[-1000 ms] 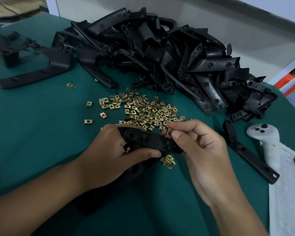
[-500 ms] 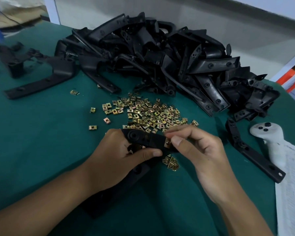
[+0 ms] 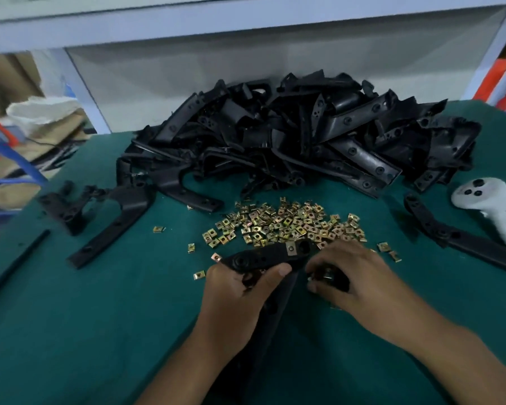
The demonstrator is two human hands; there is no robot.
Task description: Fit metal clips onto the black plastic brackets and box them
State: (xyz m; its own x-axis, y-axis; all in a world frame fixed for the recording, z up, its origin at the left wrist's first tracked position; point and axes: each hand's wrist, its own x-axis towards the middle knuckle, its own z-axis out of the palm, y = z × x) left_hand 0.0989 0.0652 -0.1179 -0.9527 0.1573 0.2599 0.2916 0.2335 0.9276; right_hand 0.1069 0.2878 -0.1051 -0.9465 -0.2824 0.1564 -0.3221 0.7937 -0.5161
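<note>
Gripping a long black plastic bracket (image 3: 263, 258) near its round end, the left hand (image 3: 237, 290) curls its fingers and thumb around the part just above the green cloth-covered worktop (image 3: 85, 331). One brass-coloured square metal clip (image 3: 291, 248) already sits on the bracket's far arm. The right hand (image 3: 354, 279) has its grip curled, seemingly pinching a small metal clip (image 3: 327, 276) beside the bracket, though blur hides the contact. Beyond lies a scattered pile of loose brass clips (image 3: 287, 223), then a big heap of black plastic brackets (image 3: 304, 135). A white handheld controller (image 3: 491, 206) rests at the right.
</note>
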